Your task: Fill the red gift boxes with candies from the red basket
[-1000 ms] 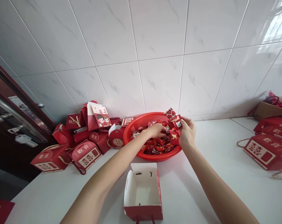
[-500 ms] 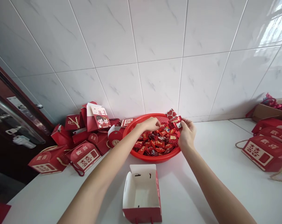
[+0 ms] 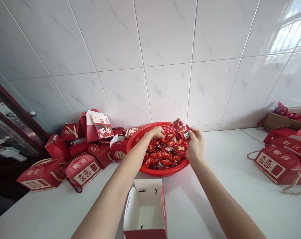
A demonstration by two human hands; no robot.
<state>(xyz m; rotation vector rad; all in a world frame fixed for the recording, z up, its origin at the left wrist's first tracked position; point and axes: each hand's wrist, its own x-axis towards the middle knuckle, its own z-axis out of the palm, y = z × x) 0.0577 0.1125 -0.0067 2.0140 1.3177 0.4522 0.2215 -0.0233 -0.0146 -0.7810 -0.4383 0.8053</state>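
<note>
A red plastic basket (image 3: 162,172) full of red-wrapped candies (image 3: 165,154) stands against the tiled wall. Over its back left part, my left hand (image 3: 156,132) has its fingers curled together above the candies; whatever they hold is too small to make out. At the basket's right rim, my right hand (image 3: 195,144) pinches a red candy packet (image 3: 185,133) with a white label. An open box (image 3: 147,212), white inside and red outside, sits in front of the basket with nothing in it.
Red gift boxes (image 3: 83,167) are piled on the left, near a dark door with keys (image 3: 13,153). More red boxes (image 3: 281,162) stand on the right, before a cardboard carton (image 3: 276,121) holding ribbons.
The view has shifted slightly, so most things appear a little further left. Both hands remain at the basket, and my right hand still holds the packet.
</note>
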